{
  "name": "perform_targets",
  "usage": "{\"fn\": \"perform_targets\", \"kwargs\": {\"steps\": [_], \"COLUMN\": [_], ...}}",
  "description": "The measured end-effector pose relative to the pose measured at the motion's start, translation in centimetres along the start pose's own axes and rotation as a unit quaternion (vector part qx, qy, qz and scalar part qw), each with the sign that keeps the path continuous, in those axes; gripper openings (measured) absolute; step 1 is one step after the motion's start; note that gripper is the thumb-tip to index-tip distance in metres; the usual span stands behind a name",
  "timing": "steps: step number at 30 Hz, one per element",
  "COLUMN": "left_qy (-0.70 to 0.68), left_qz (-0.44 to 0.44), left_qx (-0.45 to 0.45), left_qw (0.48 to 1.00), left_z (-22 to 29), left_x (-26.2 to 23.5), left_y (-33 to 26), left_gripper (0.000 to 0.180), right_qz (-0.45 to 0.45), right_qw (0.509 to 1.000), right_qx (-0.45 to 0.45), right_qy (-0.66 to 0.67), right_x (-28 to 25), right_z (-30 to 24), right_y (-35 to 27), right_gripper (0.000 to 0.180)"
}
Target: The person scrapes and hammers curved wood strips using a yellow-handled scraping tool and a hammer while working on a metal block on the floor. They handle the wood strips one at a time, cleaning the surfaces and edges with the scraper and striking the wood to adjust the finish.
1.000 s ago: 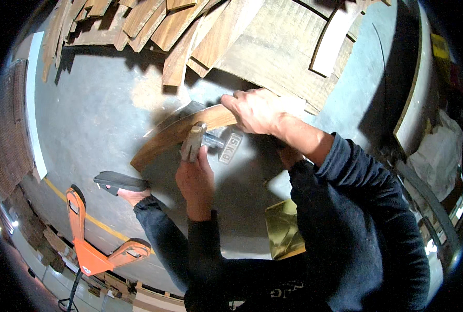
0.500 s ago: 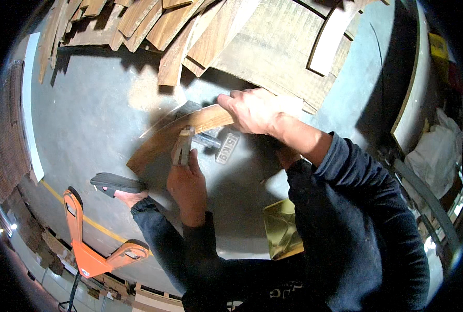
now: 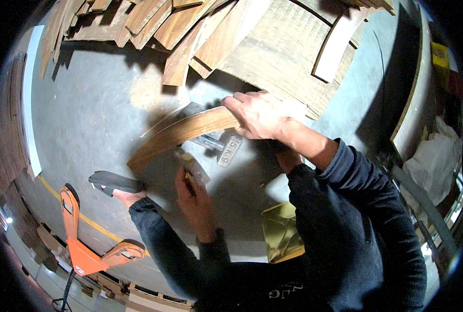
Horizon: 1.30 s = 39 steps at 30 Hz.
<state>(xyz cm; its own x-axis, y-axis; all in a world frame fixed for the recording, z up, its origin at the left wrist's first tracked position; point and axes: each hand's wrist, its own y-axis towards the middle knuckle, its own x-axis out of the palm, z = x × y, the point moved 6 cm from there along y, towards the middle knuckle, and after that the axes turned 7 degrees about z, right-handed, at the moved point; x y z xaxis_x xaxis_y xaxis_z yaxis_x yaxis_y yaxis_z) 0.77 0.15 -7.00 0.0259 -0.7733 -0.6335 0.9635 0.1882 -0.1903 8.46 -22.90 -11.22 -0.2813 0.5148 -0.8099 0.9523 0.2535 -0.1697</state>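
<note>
Gripping curved wood strip (image 3: 182, 134) with your right hand (image 3: 260, 114); left hand (image 3: 192, 195), fingers closed on small tool (image 3: 192, 169), has dropped below strip.

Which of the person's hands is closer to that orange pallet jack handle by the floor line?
Left. The left hand is up and right of the orange pallet jack handle; the right hand grips the curved wooden strip farther off.

left hand (image 3: 194, 195): fingers curled, raised | right hand (image 3: 260, 115): fingers clenched, arm extended
</note>
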Motion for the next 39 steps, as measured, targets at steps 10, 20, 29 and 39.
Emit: {"fn": "perform_targets", "kwargs": {"steps": [10, 20, 29, 39], "left_qy": [0.129, 0.103, 0.226, 0.273], "left_qz": [0.042, 0.153, -0.103, -0.093], "left_qx": [-0.087, -0.073, 0.113, 0.131], "left_qw": [0.987, 0.98, 0.962, 0.949], "left_z": [-13.0, -13.6, -1.4, -0.4], "left_x": [2.7, -0.7, 4.3, 4.2], "left_y": [-4.5, -5.8, 0.1, 0.0], "left_gripper": [0.038, 0.053, 0.049, 0.059], "right_qz": [0.018, 0.014, 0.021, 0.009], "right_qw": [1.0, 1.0, 1.0, 1.0], "right_qx": [-0.008, -0.004, -0.012, 0.015], "right_qy": [-0.012, -0.023, -0.007, 0.003], "right_x": [0.0, 0.4, 0.2, 0.1], "right_z": [-0.3, -0.3, -0.6, -0.4], "right_y": [0.1, 0.1, 0.4, 0.3], "right_gripper": [0.044, 0.049, 0.049, 0.047]}}
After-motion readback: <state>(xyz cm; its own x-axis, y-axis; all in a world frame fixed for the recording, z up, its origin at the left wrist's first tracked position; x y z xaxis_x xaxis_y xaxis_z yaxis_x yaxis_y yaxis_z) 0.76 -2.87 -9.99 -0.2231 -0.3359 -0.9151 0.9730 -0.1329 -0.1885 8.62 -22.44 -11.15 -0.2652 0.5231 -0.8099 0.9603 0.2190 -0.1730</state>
